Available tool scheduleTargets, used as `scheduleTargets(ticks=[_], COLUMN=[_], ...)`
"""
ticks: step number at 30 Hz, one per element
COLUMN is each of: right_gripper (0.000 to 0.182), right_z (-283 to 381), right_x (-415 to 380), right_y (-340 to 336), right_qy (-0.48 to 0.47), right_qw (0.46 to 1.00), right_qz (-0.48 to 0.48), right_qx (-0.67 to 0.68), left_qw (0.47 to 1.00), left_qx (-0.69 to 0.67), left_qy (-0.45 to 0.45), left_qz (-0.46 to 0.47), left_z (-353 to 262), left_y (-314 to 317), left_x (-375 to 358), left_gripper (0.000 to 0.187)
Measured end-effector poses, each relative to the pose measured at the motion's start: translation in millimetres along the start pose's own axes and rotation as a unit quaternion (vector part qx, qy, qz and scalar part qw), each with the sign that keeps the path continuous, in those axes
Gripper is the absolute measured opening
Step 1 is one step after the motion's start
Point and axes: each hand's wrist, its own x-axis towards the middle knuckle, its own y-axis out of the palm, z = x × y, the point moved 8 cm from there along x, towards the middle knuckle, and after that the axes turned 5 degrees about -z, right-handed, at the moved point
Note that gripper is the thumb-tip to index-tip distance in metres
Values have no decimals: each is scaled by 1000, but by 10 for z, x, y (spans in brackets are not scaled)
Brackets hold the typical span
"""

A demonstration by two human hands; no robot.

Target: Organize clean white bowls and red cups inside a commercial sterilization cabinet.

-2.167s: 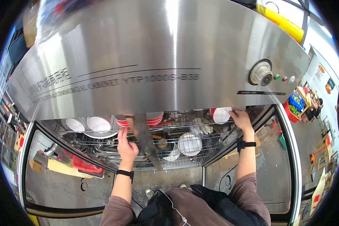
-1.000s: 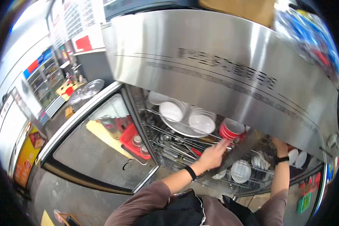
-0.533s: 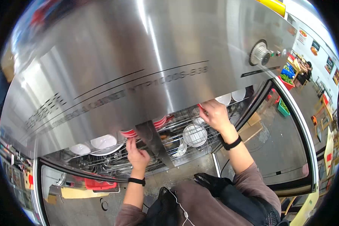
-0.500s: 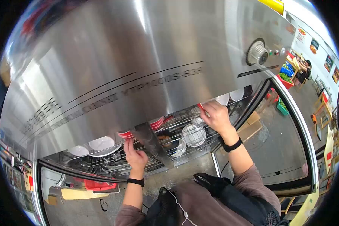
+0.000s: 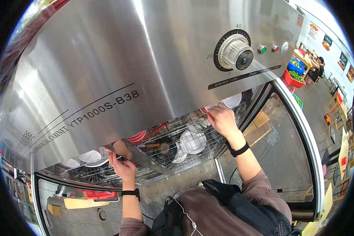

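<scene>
My left hand (image 5: 124,168) is at the front of the cabinet's left side, by the metal divider (image 5: 149,159). Its bent fingers meet a small bit of red under the panel's lower edge; what they grip is hidden. Beside it, white bowls (image 5: 89,156) sit on the wire rack. My right hand (image 5: 224,121) is closed at the right side, its fingertips by a red rim (image 5: 204,110) and a white bowl (image 5: 233,100); its grip is hidden. Stacked red bowls (image 5: 137,137) show right of the divider. White plates (image 5: 192,142) lie below, seen through the rack.
The steel cabinet panel (image 5: 106,67) with a round dial (image 5: 234,55) spans the top. Glass doors stand open at both sides, the right one with a pale frame (image 5: 305,129). Cardboard (image 5: 257,131) lies on the floor. A seated person (image 5: 316,69) is far off right.
The view has shifted, bringing the dial closer and moving the panel's lettering left. My left hand has moved left and down relative to the view; my right hand remains near the right side's bowls.
</scene>
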Motion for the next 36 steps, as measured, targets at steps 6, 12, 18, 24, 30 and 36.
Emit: scheduleTargets(ticks=[6,12,18,24,30,36], right_gripper=[14,39,59,66,48,34], right_z=[-153,-313,-387,-330,-266,-324], right_x=[84,19,133,334,366,211], right_y=[185,588,781,804,663,609], right_qy=[44,100,132,139,159,183], right_qw=[996,969,932,938,961,973], right_qz=[52,222,329,319,226,140], right_qx=[54,29,80,7,13,4], left_qw=[1000,1000,1000,999,996,993], left_qx=[11,20,-2,-15,-67,-91], left_qy=[-29,-21,-9,22,33,70], left_qz=[1,-4,7,24,52,38], left_z=[-64,-39,-49,-44,88,154], left_y=[-15,-6,-34,-98,-87,-110], left_x=[28,12,46,91,76,93], left_gripper=[76,75,72,74,75,73])
